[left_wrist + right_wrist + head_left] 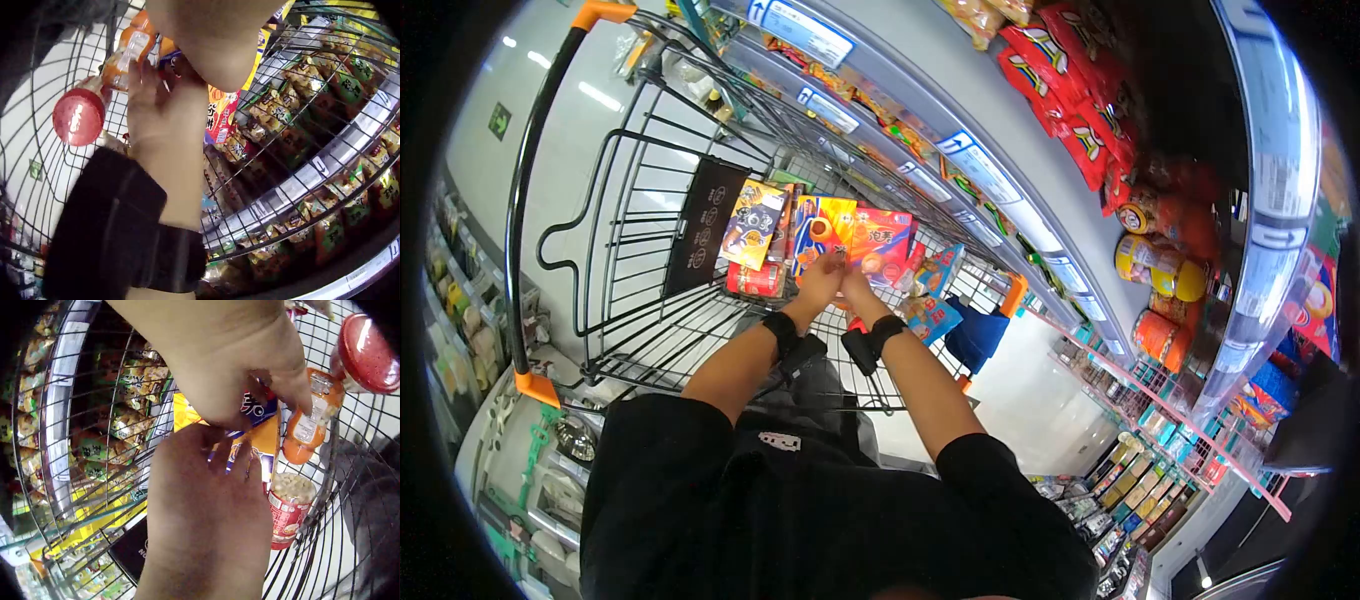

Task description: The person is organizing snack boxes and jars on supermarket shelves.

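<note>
Both hands are close together above the groceries in a wire shopping cart (625,185). My left hand (821,284) is over the lower edge of a yellow and blue snack box (820,222), its fingers loosely bent. Beside it my right hand (857,291) overlaps a red-pink box (884,228), with relaxed fingers. Neither hand shows anything gripped. In the right wrist view, an orange bottle (301,434) with a white label lies near the right fingertips. A red-lidded jar (370,353) and a red-labelled tub (289,512) sit close by.
A dark box with a yellow end (754,220) and blue snack bags (933,318) share the cart. Store shelves with price strips (980,165) run along its right side, holding red bags (1055,85) and jars (1165,268). The cart's black handle (525,190) is at left.
</note>
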`<state>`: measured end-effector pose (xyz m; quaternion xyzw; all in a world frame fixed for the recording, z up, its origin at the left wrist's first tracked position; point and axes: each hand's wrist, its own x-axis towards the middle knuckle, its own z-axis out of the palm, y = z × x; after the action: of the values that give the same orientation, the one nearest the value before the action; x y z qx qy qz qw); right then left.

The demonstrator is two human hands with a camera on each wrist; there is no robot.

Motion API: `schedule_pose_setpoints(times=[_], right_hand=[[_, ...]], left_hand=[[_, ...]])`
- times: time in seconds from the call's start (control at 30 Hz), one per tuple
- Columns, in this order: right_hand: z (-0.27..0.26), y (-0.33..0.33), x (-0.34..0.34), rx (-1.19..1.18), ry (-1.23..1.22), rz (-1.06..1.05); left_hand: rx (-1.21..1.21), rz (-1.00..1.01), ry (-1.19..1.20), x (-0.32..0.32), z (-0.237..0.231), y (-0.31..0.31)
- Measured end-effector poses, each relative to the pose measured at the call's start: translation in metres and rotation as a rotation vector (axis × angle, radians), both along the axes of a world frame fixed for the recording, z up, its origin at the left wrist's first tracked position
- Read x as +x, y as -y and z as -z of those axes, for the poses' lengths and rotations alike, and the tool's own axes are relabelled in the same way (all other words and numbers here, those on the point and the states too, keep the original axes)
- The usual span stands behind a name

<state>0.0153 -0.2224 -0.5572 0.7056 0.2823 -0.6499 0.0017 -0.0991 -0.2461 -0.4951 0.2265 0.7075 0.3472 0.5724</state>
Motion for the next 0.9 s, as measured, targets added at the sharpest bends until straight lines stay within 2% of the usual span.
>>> schedule_pose_setpoints(times=[0.03,0.07,0.17,0.2,0.23,0.27,0.3,0.33,0.37,0.4,0.43,0.5,0.6,0.7,0.77,0.8,0.9], right_hand=[[0.0,0.001,0.004,-0.028,-0.081,0.099],[0.001,0.001,0.006,-0.059,-0.165,0.197],[0.017,0.014,0.009,-0.124,-0.284,0.445],[0.017,0.017,0.009,-0.191,-0.28,0.547],[0.015,0.017,0.01,-0.256,-0.274,0.648],[-0.026,0.008,0.005,-0.297,-0.382,0.751],[-0.022,0.008,0.007,-0.395,-0.428,0.827],[-0.01,0.01,0.008,-0.493,-0.479,0.903],[-0.003,0.012,0.005,-0.598,-0.529,0.977],[-0.005,0.013,-0.005,-0.529,-0.412,1.055],[-0.005,0.013,-0.01,-0.508,-0.441,1.069],[-0.005,0.012,-0.015,-0.46,-0.492,1.101],[-0.011,0.009,-0.023,-0.386,-0.573,1.141],[-0.023,-0.003,-0.018,-0.37,-0.662,1.116],[-0.026,-0.013,-0.022,-0.398,-0.665,1.139],[-0.025,-0.017,-0.021,-0.468,-0.741,1.162],[-0.013,-0.022,-0.033,-0.556,-0.512,1.231]], left_hand=[[-0.041,-0.084,0.196,0.008,0.008,-0.003],[-0.069,-0.031,0.06,0.013,0.016,-0.005],[0.043,-0.103,-0.313,0.012,-0.003,-0.013],[-0.016,-0.054,-0.411,0.007,0.017,-0.007],[-0.096,-0.088,-0.446,-0.001,0.005,-0.004],[-0.17,-0.126,-0.48,-0.013,-0.024,-0.006],[-0.231,-0.169,-0.518,-0.022,-0.039,-0.012],[-0.279,-0.23,-0.508,-0.023,-0.014,-0.009],[-0.331,-0.289,-0.498,-0.023,0.036,0.004],[0.001,-0.361,-0.005,-0.035,0.109,0.029],[-0.081,-0.448,-0.162,-0.027,0.045,0.013],[-0.246,0.055,-0.413,-0.034,0.065,0.012],[-0.148,-0.12,-0.161,-0.024,0.058,0.007],[-0.156,-0.108,-0.493,-0.02,0.054,-0.004],[-0.184,-0.037,-0.478,-0.025,0.053,-0.014],[-0.197,-0.001,-0.475,-0.028,0.053,-0.019],[-0.305,0.125,-0.509,-0.038,0.052,-0.027]])
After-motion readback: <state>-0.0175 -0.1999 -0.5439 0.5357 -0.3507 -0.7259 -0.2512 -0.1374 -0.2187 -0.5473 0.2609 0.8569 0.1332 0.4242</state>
